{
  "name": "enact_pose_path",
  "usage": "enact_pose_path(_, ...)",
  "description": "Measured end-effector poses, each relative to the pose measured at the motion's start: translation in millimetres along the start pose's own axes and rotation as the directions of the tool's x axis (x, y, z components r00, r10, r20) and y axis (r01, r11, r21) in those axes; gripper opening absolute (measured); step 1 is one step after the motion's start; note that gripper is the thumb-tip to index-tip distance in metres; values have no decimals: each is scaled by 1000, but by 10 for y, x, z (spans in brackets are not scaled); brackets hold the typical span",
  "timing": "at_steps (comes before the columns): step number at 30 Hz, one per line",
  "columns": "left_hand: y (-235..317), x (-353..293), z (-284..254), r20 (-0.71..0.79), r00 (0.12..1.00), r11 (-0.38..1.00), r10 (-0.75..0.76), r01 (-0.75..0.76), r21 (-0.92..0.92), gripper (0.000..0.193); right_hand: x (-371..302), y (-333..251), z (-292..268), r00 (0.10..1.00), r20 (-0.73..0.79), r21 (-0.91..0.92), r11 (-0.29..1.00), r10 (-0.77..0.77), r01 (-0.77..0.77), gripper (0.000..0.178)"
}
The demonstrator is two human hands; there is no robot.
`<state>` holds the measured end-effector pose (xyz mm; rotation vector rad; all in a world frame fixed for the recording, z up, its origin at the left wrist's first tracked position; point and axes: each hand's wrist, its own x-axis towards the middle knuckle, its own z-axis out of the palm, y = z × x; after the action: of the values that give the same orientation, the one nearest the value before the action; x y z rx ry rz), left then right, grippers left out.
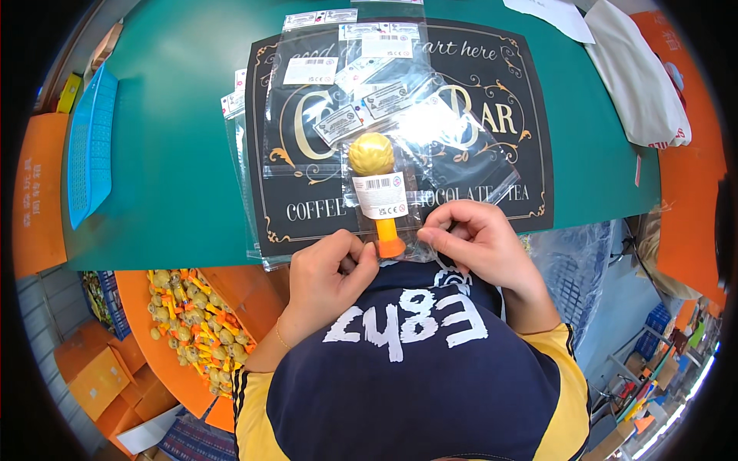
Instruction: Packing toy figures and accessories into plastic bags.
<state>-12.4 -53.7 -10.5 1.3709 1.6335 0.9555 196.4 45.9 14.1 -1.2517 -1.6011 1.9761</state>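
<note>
A clear plastic bag lies at the near edge of the table with a toy inside. The toy has a round yellow textured head, a yellow stem and a flared orange base pointing at me. A white printed label covers its middle. My left hand is closed in a pinch at the bag's near left corner, beside the orange base. Opposite it, my right hand pinches the near right edge, its other fingers curled. The exact grip is partly hidden by the fingers.
Several flat clear bags with labels lie over a black printed mat on the green table. A blue basket stands far left. Below the left edge, an orange box holds many similar toys. White cloth lies far right.
</note>
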Motion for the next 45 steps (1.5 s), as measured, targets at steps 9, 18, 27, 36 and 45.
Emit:
enact_pose_path(9, -15, 2, 26, -31, 999, 999, 36, -36, 1, 21, 62, -5, -13, 998, 58, 14, 999, 37, -38, 6)
enact_pose_path(18, -23, -14, 7, -10, 999, 999, 41, -41, -8, 17, -39, 160, -13, 999, -32, 320, 947, -2, 12, 4)
enact_pose_path(27, -7, -33, 13, 6, 1000, 999, 15, -14, -39, 17, -104, 218, -47, 1000, -3, 291, 956, -29, 29, 4)
enact_pose_path(36, 17, -23, 53, 23, 1000, 998, 16, -15, -54, 17, -203, 157, -16, 997, -72, 382, 923, -17, 43, 13)
enact_pose_path(45, -30, -16, 63, -8, 999, 999, 36, -37, -38, 20, -166, 222, 41, 994, -75, 261, 964, 80, -58, 15)
